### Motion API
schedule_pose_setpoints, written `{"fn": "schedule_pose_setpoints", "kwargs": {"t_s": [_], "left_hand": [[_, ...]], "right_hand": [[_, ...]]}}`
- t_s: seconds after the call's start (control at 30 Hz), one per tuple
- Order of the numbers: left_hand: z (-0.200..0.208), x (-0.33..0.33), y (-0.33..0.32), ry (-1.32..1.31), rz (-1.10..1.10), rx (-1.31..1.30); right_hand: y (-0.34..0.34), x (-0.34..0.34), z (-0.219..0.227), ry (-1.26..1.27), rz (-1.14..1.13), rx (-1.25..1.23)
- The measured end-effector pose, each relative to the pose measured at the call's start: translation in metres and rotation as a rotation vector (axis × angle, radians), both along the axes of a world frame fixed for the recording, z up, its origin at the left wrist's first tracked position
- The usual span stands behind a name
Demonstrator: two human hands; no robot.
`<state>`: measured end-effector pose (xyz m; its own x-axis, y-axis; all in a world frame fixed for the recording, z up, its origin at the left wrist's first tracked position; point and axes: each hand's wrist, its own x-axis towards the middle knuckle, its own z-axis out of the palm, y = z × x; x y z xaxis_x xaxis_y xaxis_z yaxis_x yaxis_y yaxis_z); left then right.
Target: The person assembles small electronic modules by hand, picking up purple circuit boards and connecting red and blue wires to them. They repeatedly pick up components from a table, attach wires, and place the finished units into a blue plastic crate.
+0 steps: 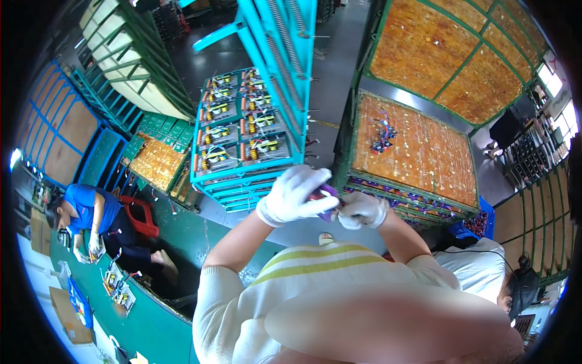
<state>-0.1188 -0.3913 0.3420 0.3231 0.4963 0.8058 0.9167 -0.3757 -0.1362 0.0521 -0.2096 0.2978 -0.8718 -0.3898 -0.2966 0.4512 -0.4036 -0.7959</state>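
Purple part sat pinched in the gloved left hand; the right hand, fingers bunched, was at its right, hold unclear.

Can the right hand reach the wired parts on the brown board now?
Probably yes: nothing visible blocks the way from the right hand to the wired parts on the brown board, though that hand seems busy at the purple piece.

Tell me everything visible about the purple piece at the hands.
The purple piece looks small, with a dark reddish patch; fingers hide much of it, so its full shape and material are unclear. It is held in the gloved left hand, thumb across it. The gloved right hand is curled close at its right side.
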Motion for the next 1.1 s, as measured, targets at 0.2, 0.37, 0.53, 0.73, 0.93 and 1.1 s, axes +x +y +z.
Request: {"fn": "schedule_pose_setpoints", "kwargs": {"t_s": [0.2,0.37,0.53,0.73,0.93,1.1], "left_hand": [[-0.012,-0.012,-0.111,-1.161,0.261,-0.51],[-0.108,-0.061,-0.164,-2.679,-0.771,-1.118],[-0.082,-0.004,-0.189,-2.254,-0.886,-0.818],[-0.042,-0.042,-0.21,-2.021,-0.299,-0.445],[-0.074,-0.079,-0.214,-1.674,-0.005,-0.012],[-0.061,-0.066,-0.236,-2.242,-0.543,-0.267]], "right_hand": [[-0.087,-0.064,-0.015,0.287,0.229,0.473],[-0.145,-0.104,0.014,1.083,-0.096,2.111],[-0.209,-0.094,0.05,1.333,-0.735,1.716],[-0.246,-0.094,0.062,1.206,-0.546,1.256],[-0.222,-0.114,-0.009,0.126,-0.355,0.804],[-0.212,-0.131,0.023,0.994,-0.937,1.501]]}}
